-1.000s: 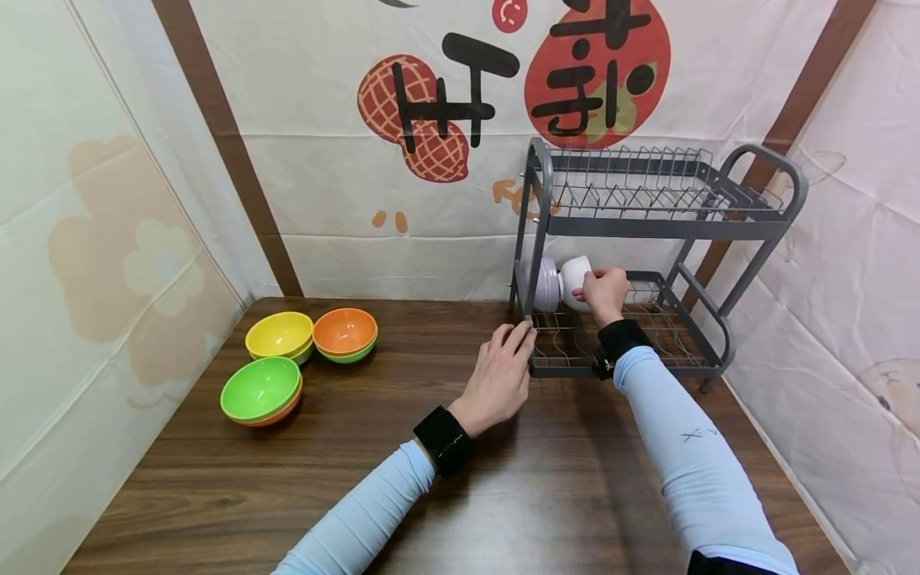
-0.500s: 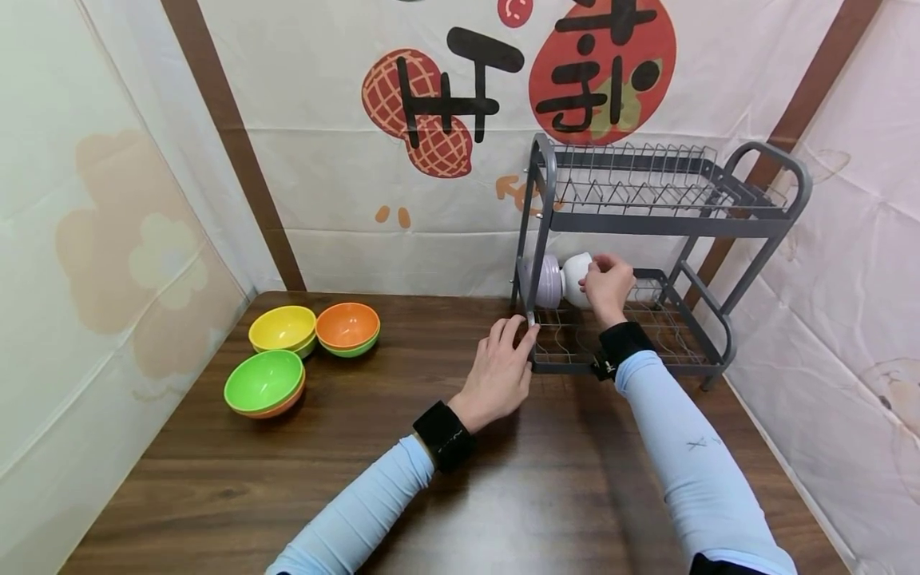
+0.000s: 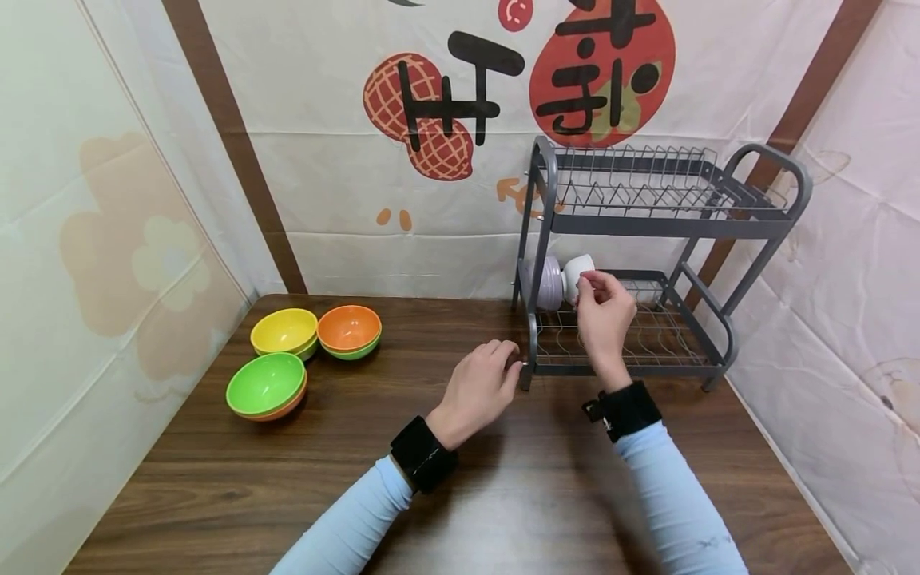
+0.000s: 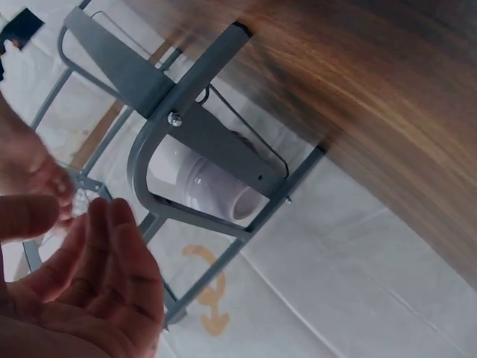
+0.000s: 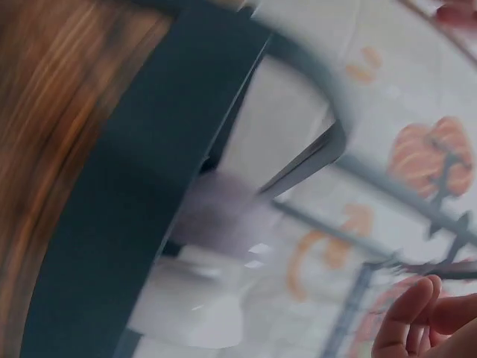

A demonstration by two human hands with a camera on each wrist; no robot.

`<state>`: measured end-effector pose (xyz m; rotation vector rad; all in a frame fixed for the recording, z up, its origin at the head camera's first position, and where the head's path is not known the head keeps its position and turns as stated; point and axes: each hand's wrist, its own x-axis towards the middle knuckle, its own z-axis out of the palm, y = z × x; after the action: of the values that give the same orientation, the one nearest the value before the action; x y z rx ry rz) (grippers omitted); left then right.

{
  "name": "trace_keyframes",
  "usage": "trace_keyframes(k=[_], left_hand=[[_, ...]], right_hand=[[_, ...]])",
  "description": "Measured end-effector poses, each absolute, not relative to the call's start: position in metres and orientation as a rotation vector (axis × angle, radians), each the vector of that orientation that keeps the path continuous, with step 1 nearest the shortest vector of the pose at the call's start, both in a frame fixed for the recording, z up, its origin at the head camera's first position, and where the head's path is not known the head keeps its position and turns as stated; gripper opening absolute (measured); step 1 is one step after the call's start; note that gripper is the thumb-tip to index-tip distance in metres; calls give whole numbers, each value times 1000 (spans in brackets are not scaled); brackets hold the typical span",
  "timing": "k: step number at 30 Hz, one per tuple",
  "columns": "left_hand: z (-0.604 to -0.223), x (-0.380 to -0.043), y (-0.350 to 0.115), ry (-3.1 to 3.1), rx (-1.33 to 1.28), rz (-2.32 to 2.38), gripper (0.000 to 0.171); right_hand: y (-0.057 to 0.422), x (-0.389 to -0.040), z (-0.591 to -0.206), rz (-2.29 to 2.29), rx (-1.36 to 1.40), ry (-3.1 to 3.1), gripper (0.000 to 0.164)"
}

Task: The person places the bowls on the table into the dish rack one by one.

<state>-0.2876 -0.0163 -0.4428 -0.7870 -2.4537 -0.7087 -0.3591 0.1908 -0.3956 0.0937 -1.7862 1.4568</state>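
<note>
A grey two-tier dish rack (image 3: pixel 657 225) stands at the right of the table. On its lower tier, at the left end, lean a lavender bowl (image 3: pixel 550 286) and a white bowl (image 3: pixel 573 273) beside it, both on their sides. My right hand (image 3: pixel 605 319) is in front of the white bowl, partly covering it; the right wrist view shows its loosely bent fingers (image 5: pixel 408 317) apart from both bowls. My left hand (image 3: pixel 474 393) hovers by the rack's front left leg, its fingers relaxed and holding nothing.
Stacked bowls sit at the table's left: yellow on green (image 3: pixel 284 329), orange on green (image 3: pixel 350 327) and green on orange (image 3: pixel 266 383). Printed cloth walls (image 3: pixel 345 263) enclose the back and sides. The rack's upper tier (image 3: pixel 640 192) has wire slots.
My right hand has let go of the white bowl and drawn back toward me. My left hand has left the rack's left upright, moving down and left. The bowls on the rack stayed put.
</note>
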Motion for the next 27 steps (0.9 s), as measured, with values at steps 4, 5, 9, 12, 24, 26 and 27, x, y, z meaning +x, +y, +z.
trace_keyframes(k=[4,5,9,12,24,26,27], left_hand=[[-447,-281,-22,-2424,-787,-771,5],[-448,-280,-23,-2420,-786,-782,5],[-452,-277,-27,-2419,-780,-795,8],[-456,-275,-30,-2429,-773,-801,9],[-463,-275,-35,-2413,-782,-820,10],[-462,-277,-36,-2403,-790,-817,10],[-461,-278,-37,-2399,-795,-816,10]], right_hand=[[171,-328,-395,1414,225,-1728,11],[167,-321,-394,1404,259,-1711,10],[151,-299,-397,1306,403,-1671,10],[140,-286,-404,1206,513,-1670,15],[115,-273,-423,1136,677,-1721,17],[113,-273,-424,1139,679,-1726,16],[112,-274,-424,1139,683,-1729,17]])
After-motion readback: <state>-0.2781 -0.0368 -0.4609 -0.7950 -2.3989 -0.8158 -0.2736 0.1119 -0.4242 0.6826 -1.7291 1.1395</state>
